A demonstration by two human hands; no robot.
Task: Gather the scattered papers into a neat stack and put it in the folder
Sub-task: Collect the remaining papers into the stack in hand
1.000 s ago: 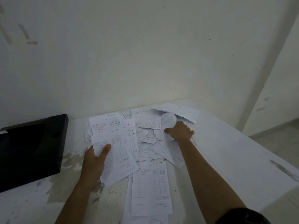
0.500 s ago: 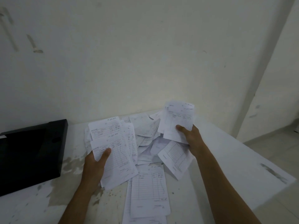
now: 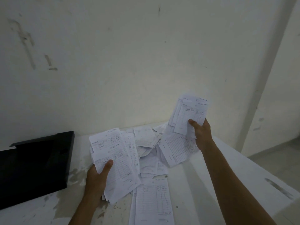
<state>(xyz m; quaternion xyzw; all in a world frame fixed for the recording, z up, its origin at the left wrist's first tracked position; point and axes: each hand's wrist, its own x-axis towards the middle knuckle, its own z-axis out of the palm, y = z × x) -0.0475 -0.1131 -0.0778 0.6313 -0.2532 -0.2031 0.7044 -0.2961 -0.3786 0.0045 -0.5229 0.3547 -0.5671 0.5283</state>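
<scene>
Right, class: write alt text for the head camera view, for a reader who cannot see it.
Each hand holds a bundle of printed papers above a white table: the left hand low, the right hand raised. Loose papers lie scattered between them, and a black folder sits at left.

A scuffed pale wall (image 3: 129, 54) fills the frame's top, above a stained white tabletop (image 3: 227, 168), dimly lit.

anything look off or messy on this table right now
Yes. Loose papers lie overlapping at all angles in mid-table, some creased. The left hand and right hand each hold an uneven, fanned bundle. The tabletop near the black folder looks stained or chipped.
</scene>
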